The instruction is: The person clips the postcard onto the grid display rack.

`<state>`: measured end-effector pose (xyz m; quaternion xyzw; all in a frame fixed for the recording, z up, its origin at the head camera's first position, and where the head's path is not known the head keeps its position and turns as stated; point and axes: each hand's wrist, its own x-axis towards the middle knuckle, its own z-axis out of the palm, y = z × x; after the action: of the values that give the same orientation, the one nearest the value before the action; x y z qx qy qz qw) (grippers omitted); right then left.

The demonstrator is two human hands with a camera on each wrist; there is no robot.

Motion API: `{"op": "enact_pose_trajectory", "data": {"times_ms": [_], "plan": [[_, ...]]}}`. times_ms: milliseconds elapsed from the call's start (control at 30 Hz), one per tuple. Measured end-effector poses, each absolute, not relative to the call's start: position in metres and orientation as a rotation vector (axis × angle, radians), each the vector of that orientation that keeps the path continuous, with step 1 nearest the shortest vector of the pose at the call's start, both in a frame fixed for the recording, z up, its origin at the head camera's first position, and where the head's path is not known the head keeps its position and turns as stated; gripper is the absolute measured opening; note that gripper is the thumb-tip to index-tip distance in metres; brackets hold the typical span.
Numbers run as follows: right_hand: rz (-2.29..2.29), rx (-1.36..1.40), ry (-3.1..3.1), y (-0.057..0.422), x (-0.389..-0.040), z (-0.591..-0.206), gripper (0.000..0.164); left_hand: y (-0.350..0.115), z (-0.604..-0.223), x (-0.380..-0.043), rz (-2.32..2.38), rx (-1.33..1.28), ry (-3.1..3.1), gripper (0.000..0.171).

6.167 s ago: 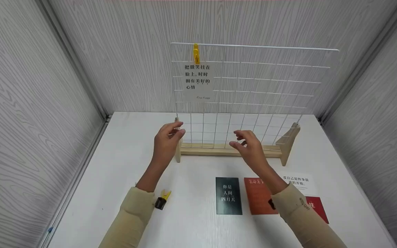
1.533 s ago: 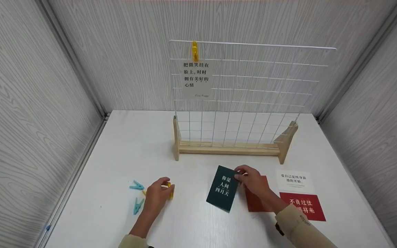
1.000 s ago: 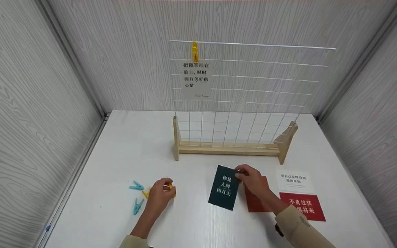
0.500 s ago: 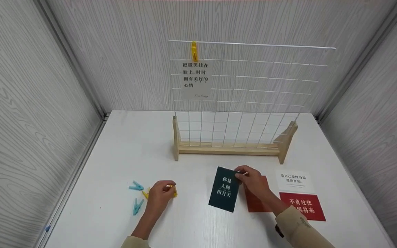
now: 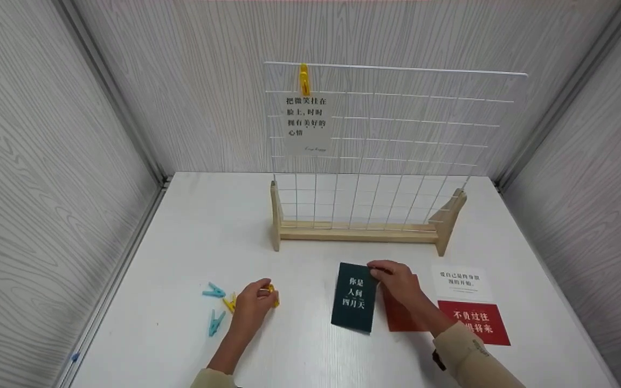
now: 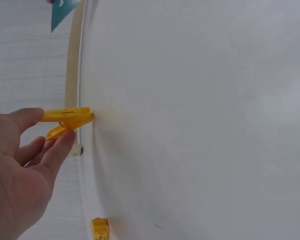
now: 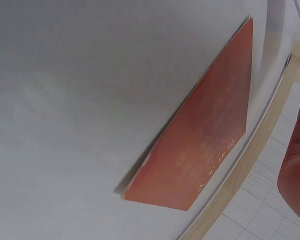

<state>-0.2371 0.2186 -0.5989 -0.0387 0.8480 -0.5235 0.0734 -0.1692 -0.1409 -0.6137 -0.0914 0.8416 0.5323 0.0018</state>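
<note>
Turned straighter since the earlier frame, the rectangular dark-green card [image 5: 352, 297] was pinched by the right hand [image 5: 398, 281] over the white desk [image 5: 299, 347]. A yellow plastic clip [image 6: 76, 116] was gripped by the left hand [image 5: 252, 303]. Both were apparently being readied; a steady lift seemed needed. Beyond, a wire grid [image 5: 397, 68] was held on wooden feet [image 5: 450, 221].

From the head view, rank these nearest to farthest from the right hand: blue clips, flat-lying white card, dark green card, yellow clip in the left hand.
1. Dark green card: pinched by the right hand.
2. White card: flat, to that hand's right.
3. Yellow clip: leftward, in the left hand.
4. Blue clips: farthest left; too close to rank between themselves.
</note>
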Motion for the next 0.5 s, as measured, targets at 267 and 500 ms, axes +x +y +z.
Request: {"op": "enact_pose_trajectory", "data": {"times_ms": [267,500], "plan": [[-1.627,-0.046,2.506,0.2205,-0.2374,-0.5969,0.028,-0.1418,-0.6125,-0.1695,1.641,-0.203,2.645,0.039],[-1.712,-0.050,2.463,0.2203,-0.2361,-0.5939,0.023,-0.1421,-0.6131,-0.1680,1.611,-0.197,2.647,0.038]]}}
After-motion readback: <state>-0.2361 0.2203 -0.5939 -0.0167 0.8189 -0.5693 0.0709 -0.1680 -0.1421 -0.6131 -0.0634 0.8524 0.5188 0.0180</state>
